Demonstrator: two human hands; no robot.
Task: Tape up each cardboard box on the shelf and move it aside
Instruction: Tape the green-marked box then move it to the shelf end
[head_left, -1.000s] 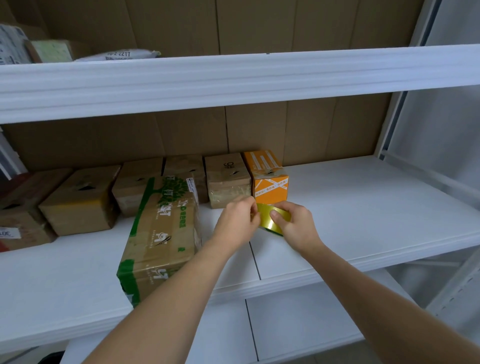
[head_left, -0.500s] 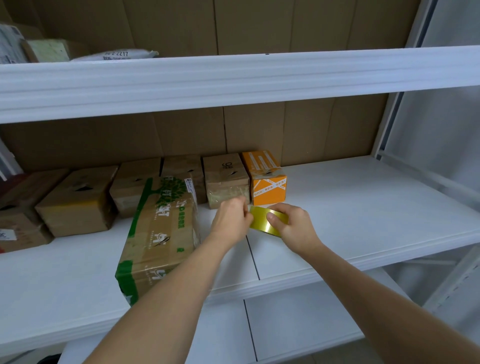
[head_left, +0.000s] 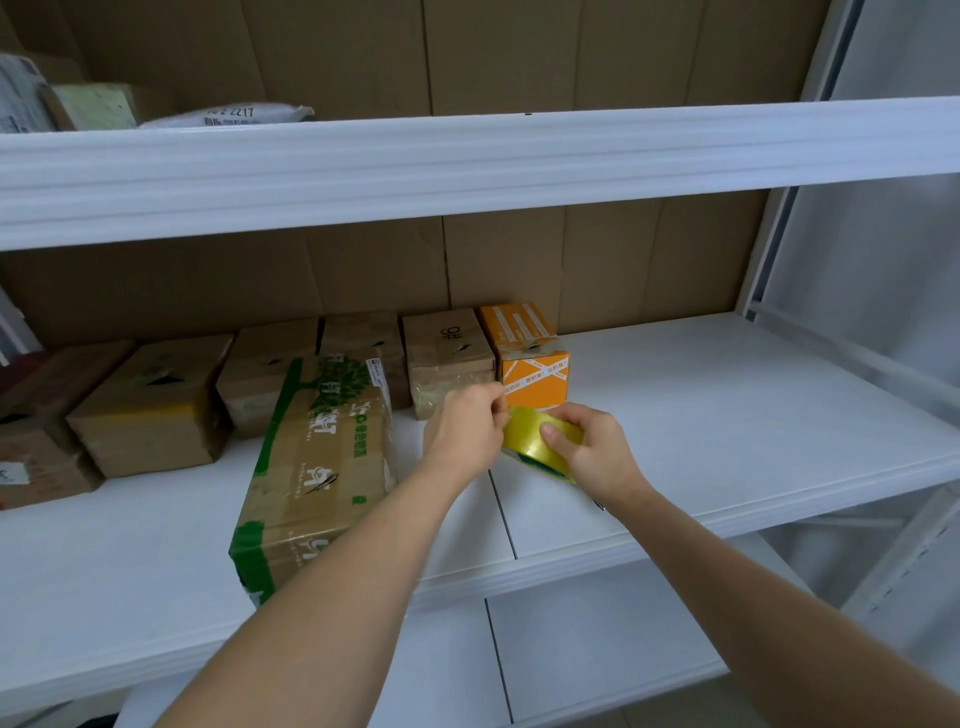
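Note:
A yellow tape roll hovers just above the white middle shelf, gripped by my right hand with the thumb on its outer face. My left hand pinches at the roll's left edge with curled fingers; the tape end itself is hidden. Left of both hands lies a long cardboard box with green print, end towards me. Behind the hands stand an orange box and a small brown box.
Several more brown cardboard boxes line the back of the shelf to the left. An upper shelf with parcels overhangs. A lower shelf shows below. Bare shelf surface lies to the right of the orange box.
Both hands and the tape roll have stayed nearly in place in front of the orange box; the left fingers have shifted slightly on the roll's edge.

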